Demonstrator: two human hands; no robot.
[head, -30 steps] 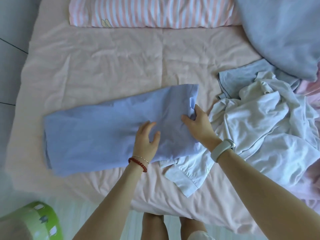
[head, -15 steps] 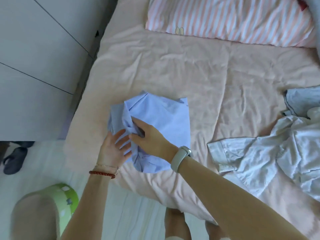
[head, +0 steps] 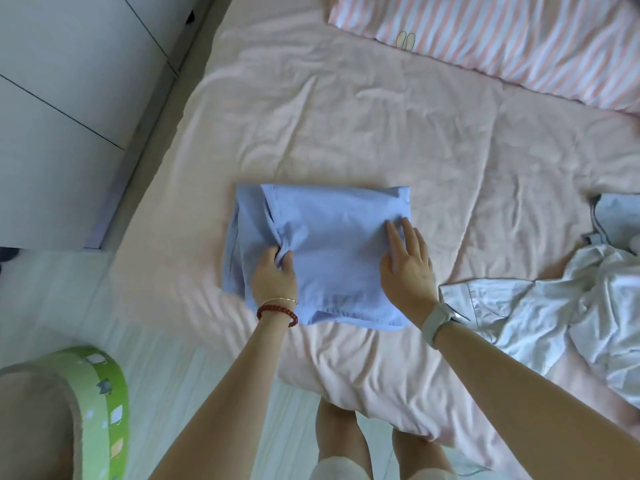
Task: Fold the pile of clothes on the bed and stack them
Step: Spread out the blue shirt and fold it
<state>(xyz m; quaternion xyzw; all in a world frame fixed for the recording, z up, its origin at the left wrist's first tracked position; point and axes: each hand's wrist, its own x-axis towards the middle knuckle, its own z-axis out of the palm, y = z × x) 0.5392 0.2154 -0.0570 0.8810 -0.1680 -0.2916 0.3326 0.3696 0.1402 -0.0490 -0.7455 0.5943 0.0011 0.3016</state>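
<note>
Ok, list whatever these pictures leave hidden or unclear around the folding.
- Left hand, head view: fingertips buried in the blue garment fold.
- White shirt: cut off by the right edge.
- Grey garment: mostly outside the frame.
- Blue garment's type: hidden by its folds.
- Right hand covers its right edge.

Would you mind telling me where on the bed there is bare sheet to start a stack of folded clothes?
The widest bare patch of pink sheet lies between the folded blue garment and the striped pillow. The bed's left side beside the blue garment is narrower. The right side is crowded: the white shirt and a grey garment sprawl there, just past the right hand.
</note>
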